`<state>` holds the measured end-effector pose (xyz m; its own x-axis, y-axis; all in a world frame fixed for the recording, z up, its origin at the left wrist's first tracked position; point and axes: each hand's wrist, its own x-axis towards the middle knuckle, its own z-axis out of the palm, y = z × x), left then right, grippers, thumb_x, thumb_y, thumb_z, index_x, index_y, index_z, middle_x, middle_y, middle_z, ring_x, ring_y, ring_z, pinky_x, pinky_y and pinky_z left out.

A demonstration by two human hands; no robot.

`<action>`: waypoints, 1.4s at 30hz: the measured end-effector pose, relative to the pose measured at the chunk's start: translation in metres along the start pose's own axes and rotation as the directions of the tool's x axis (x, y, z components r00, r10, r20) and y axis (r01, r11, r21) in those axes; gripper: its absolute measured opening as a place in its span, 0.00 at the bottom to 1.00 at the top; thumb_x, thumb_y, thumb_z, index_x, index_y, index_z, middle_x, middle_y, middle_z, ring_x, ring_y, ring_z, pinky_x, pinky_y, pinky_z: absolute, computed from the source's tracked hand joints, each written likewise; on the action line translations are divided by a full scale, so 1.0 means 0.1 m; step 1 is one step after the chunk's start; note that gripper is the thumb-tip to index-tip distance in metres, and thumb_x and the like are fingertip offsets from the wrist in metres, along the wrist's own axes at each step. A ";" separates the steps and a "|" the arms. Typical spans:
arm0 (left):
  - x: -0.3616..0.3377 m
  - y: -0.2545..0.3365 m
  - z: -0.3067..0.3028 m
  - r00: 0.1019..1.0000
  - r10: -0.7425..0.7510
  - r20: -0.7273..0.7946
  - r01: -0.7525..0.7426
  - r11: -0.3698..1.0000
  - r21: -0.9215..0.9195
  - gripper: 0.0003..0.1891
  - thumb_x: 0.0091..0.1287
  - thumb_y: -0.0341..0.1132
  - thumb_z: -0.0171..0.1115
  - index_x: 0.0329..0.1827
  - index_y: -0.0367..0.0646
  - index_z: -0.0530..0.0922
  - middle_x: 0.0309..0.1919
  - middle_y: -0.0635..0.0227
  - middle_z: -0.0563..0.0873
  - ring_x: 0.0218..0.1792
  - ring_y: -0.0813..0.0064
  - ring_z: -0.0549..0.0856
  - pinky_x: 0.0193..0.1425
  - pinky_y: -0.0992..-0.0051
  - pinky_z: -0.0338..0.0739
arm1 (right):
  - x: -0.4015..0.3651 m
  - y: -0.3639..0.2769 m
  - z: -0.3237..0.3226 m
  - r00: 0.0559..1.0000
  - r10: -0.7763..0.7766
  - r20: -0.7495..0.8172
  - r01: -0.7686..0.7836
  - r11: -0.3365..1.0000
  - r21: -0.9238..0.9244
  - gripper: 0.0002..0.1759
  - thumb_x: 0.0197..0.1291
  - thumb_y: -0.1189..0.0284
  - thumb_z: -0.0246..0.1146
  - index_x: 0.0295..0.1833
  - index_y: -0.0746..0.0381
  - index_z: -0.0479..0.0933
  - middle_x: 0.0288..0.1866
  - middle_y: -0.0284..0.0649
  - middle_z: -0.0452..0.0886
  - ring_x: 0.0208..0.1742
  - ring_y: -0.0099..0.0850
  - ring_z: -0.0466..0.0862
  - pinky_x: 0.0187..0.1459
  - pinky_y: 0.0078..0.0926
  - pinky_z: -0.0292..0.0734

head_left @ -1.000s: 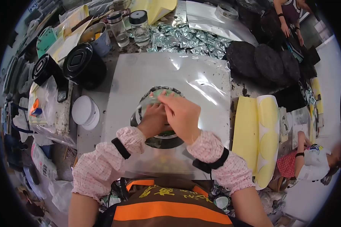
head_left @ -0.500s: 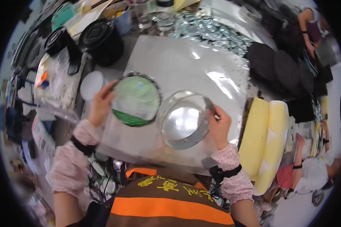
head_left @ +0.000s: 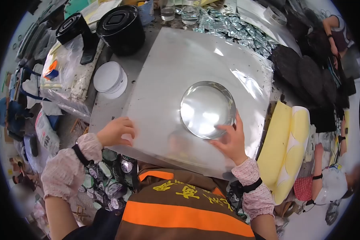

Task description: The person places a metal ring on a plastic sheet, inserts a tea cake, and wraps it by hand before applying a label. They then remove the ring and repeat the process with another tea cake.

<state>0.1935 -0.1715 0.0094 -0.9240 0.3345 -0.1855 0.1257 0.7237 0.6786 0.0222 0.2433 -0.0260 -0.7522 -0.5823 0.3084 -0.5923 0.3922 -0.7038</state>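
A shallow round metal ring (head_left: 232, 97) lies on the shiny metal sheet (head_left: 164, 72), right of its middle. My right hand (head_left: 232, 144) is at the ring's lower right rim, with fingertips over the inside and others along the outside; it grips the rim. Over the sheet's lower left edge, my left hand (head_left: 118, 131) holds nothing, its fingers curved and apart. Below that edge, near my lap, sit several round green and dark purple packs (head_left: 115, 190).
White round discs (head_left: 108, 78) are stacked left of the sheet. Black lidded tubs (head_left: 122, 34) stand behind them. Silvery packets (head_left: 236, 30) heap at the back. Dark round pads (head_left: 296, 72) and a yellow sheet roll (head_left: 286, 148) lie at right. Another person (head_left: 328, 184) works further right.
The green round pack beside my left hand has gone from the sheet. My left hand has moved down, near the sheet's edge. The ring has shifted right, with my right hand at its rim.
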 end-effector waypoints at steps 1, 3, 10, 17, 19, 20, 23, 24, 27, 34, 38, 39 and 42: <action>0.09 -0.04 0.03 0.998 0.051 0.037 -0.052 0.998 0.025 0.09 0.52 0.35 0.78 0.28 0.44 0.84 0.32 0.72 0.83 0.41 0.63 0.81 0.45 0.65 0.77 | -0.02 -0.03 -0.03 0.998 -0.047 0.052 0.052 0.994 -0.094 0.20 0.50 0.66 0.80 0.45 0.63 0.82 0.78 0.62 0.59 0.73 0.51 0.73 0.67 0.44 0.76; 0.13 -0.10 -0.02 0.997 0.058 0.048 -0.058 0.998 0.004 0.07 0.57 0.35 0.75 0.30 0.44 0.85 0.33 0.71 0.84 0.41 0.63 0.81 0.45 0.64 0.77 | -0.15 -0.14 -0.08 0.985 0.141 0.097 -0.145 0.989 0.034 0.18 0.47 0.65 0.82 0.36 0.61 0.80 0.79 0.65 0.55 0.73 0.55 0.73 0.67 0.47 0.75; 0.38 0.14 -0.16 0.979 -0.161 -0.121 0.127 0.960 -0.250 0.03 0.67 0.30 0.65 0.39 0.43 0.84 0.34 0.64 0.87 0.39 0.58 0.84 0.49 0.62 0.79 | 0.01 -1.03 0.31 0.738 -0.451 0.503 0.379 0.893 0.244 0.24 0.52 0.63 0.76 0.47 0.67 0.79 0.79 0.67 0.56 0.77 0.62 0.64 0.73 0.50 0.67; 0.25 0.44 -0.16 0.958 0.058 -0.280 -0.071 0.997 -0.035 0.01 0.64 0.25 0.63 0.37 0.39 0.80 0.36 0.59 0.89 0.39 0.59 0.87 0.48 0.65 0.80 | 0.21 -0.56 0.54 0.808 0.494 0.321 -0.589 0.659 0.468 0.19 0.59 0.64 0.73 0.47 0.65 0.77 0.72 0.65 0.63 0.64 0.55 0.76 0.62 0.43 0.77; 0.28 0.29 0.08 0.952 0.125 -0.280 -0.107 0.991 0.076 0.04 0.63 0.28 0.67 0.37 0.40 0.80 0.35 0.58 0.88 0.38 0.56 0.86 0.47 0.63 0.79 | 0.20 -0.43 0.47 0.910 0.396 0.120 -0.407 0.910 0.079 0.21 0.60 0.63 0.73 0.53 0.64 0.77 0.68 0.62 0.69 0.62 0.53 0.77 0.61 0.45 0.77; 0.29 0.25 0.10 0.966 0.110 -0.234 -0.085 0.990 0.111 0.04 0.63 0.28 0.67 0.37 0.40 0.80 0.35 0.58 0.88 0.38 0.56 0.86 0.47 0.62 0.79 | 0.20 -0.43 0.45 0.912 0.395 0.110 -0.395 0.918 -0.030 0.24 0.60 0.63 0.73 0.56 0.64 0.77 0.68 0.63 0.69 0.62 0.54 0.77 0.61 0.45 0.77; 0.41 0.15 0.05 0.984 0.093 -0.150 -0.066 0.982 0.175 0.04 0.62 0.28 0.67 0.36 0.40 0.79 0.35 0.59 0.88 0.37 0.56 0.86 0.46 0.62 0.79 | 0.03 -0.47 0.40 0.990 0.136 -0.045 -0.143 0.936 -0.322 0.27 0.59 0.61 0.74 0.59 0.64 0.77 0.69 0.66 0.68 0.65 0.57 0.75 0.63 0.46 0.74; 0.41 0.17 0.03 0.983 0.095 -0.158 -0.069 0.985 0.160 0.04 0.63 0.28 0.67 0.37 0.40 0.79 0.35 0.59 0.88 0.37 0.56 0.86 0.46 0.62 0.79 | -0.01 -0.44 0.39 0.997 0.077 0.013 -0.066 0.922 -0.382 0.24 0.57 0.61 0.75 0.53 0.63 0.78 0.72 0.69 0.64 0.68 0.63 0.72 0.65 0.49 0.73; 0.50 0.42 -0.11 0.934 0.103 -0.341 -0.108 0.994 0.004 0.04 0.63 0.26 0.66 0.37 0.40 0.79 0.35 0.60 0.88 0.37 0.56 0.86 0.45 0.62 0.79 | -0.08 -0.41 0.36 0.988 0.157 0.012 -0.150 0.962 -0.226 0.26 0.56 0.62 0.76 0.56 0.63 0.77 0.73 0.67 0.64 0.71 0.63 0.70 0.68 0.50 0.71; 0.97 1.10 -0.88 0.751 0.300 -0.588 -0.260 0.953 0.153 0.02 0.68 0.23 0.58 0.36 0.38 0.78 0.36 0.58 0.86 0.40 0.56 0.85 0.47 0.66 0.76 | -0.26 -0.78 0.66 0.874 -0.056 0.482 -0.088 0.958 0.272 0.36 0.63 0.59 0.69 0.71 0.62 0.66 0.76 0.61 0.64 0.73 0.58 0.70 0.70 0.47 0.69; 1.49 1.11 -1.01 0.827 0.324 -0.460 -0.249 0.944 0.218 0.01 0.68 0.25 0.60 0.38 0.38 0.80 0.36 0.61 0.87 0.40 0.57 0.84 0.48 0.66 0.75 | -0.22 -1.20 0.52 0.768 -0.075 0.636 -0.205 0.912 0.355 0.44 0.68 0.58 0.62 0.81 0.62 0.51 0.78 0.67 0.57 0.72 0.59 0.70 0.70 0.46 0.69; 1.64 1.09 -1.05 0.843 0.338 -0.419 -0.271 0.939 0.213 0.00 0.68 0.25 0.61 0.39 0.39 0.80 0.37 0.61 0.87 0.40 0.57 0.84 0.48 0.66 0.75 | -0.22 -1.22 0.48 0.806 -0.160 0.570 -0.060 0.936 0.347 0.46 0.69 0.58 0.61 0.83 0.61 0.47 0.78 0.68 0.57 0.72 0.59 0.70 0.70 0.46 0.68; 2.07 1.28 -1.22 0.813 0.389 -0.432 -0.336 0.921 0.197 0.01 0.67 0.25 0.62 0.39 0.39 0.80 0.36 0.62 0.87 0.40 0.56 0.84 0.50 0.65 0.76 | -0.32 -1.06 0.20 0.919 -0.154 0.363 0.083 0.975 0.204 0.37 0.62 0.60 0.69 0.73 0.65 0.67 0.76 0.69 0.61 0.73 0.62 0.68 0.71 0.49 0.69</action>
<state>-0.0257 -0.0832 0.1443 -0.8588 0.2929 0.4203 0.4974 0.6734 0.5469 0.1149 0.2054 0.0261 -0.4947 -0.8543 0.1597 -0.5813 0.1887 -0.7915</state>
